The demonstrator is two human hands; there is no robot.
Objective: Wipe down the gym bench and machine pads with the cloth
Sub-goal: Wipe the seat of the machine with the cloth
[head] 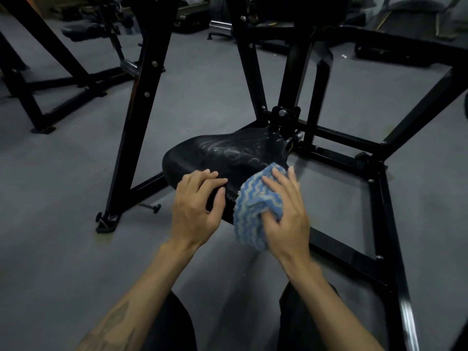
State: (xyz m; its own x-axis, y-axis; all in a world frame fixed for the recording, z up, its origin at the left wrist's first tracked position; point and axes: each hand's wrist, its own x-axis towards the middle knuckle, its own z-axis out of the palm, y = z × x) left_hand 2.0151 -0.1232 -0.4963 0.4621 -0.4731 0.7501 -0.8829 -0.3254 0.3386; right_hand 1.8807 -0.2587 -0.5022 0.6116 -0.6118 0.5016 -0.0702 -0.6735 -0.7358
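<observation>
Black seat pad [222, 158] low on a black machine frame [141, 102], streaked with pale wet swirls. Left hand [196, 203] flat on the pad's near edge, fingers spread and loosely curved, gripping nothing. Right hand [286, 211] bunching the blue-and-white zigzag cloth [253, 206] against the pad's right front corner, fingers closed around it. No legible brand or writing anywhere; small yellow sticker [289, 146] unreadable.

Dim gym: grey floor [63, 198], black machine frames [50, 72] behind.
</observation>
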